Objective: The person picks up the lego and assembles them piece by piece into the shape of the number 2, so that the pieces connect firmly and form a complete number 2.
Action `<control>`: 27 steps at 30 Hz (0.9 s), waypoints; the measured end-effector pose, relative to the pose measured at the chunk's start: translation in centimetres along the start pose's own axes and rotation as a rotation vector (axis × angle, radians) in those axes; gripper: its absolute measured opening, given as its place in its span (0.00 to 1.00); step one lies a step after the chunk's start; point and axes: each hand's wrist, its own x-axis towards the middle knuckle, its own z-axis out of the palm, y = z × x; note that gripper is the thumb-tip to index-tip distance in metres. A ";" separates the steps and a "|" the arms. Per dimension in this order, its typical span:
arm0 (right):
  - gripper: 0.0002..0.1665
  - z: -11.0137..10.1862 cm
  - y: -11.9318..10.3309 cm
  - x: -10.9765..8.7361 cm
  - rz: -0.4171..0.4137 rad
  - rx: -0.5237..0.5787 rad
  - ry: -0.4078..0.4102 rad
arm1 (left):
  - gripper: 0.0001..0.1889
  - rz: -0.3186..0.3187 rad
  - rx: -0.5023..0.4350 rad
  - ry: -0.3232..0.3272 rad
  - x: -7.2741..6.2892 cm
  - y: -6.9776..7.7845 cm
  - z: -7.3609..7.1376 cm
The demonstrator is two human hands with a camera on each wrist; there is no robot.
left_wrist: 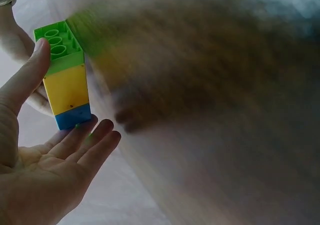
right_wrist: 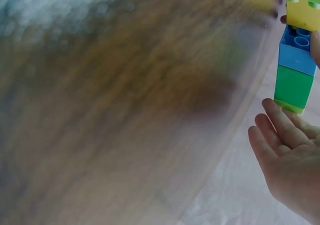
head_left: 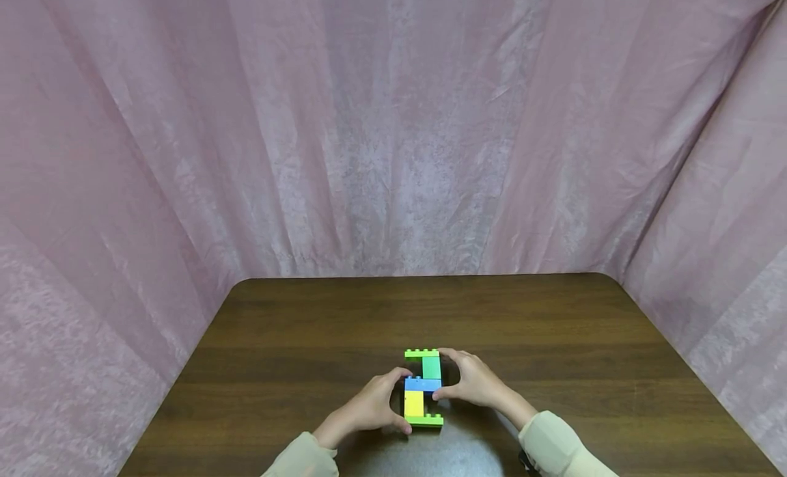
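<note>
A structure of stacked toy building bricks lies on its side between my hands in the head view. It runs from a lime brick (head_left: 421, 353) at the far end through a green brick (head_left: 432, 368), a blue brick (head_left: 423, 385) and a yellow brick (head_left: 414, 403) to a near lime brick (head_left: 424, 421). My left hand (head_left: 371, 402) holds its left side, thumb on the near lime brick and fingertips by the blue one. From the right, my right hand (head_left: 476, 380) grips between the far lime brick and the blue brick. Studless undersides show in the left wrist view.
The brown wooden table (head_left: 295, 326) has rounded far corners. Pink curtains (head_left: 424, 156) hang behind it and along both sides. A dark band (head_left: 525, 460) shows at the right sleeve cuff.
</note>
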 end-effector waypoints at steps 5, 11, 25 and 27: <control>0.52 0.0 0.1 0.1 -0.004 0.013 -0.018 | 0.45 0.004 0.000 -0.002 0.1 -0.2 0.0; 0.52 -0.1 0.0 0.1 -0.004 0.020 -0.033 | 0.44 -0.007 0.014 -0.008 0.1 -0.1 -0.2; 0.52 0.0 0.3 0.4 -0.026 0.025 -0.067 | 0.44 -0.039 0.009 -0.036 0.1 0.0 -0.3; 0.52 0.0 0.4 0.4 -0.027 0.039 -0.073 | 0.44 -0.043 0.001 -0.044 0.1 0.0 -0.3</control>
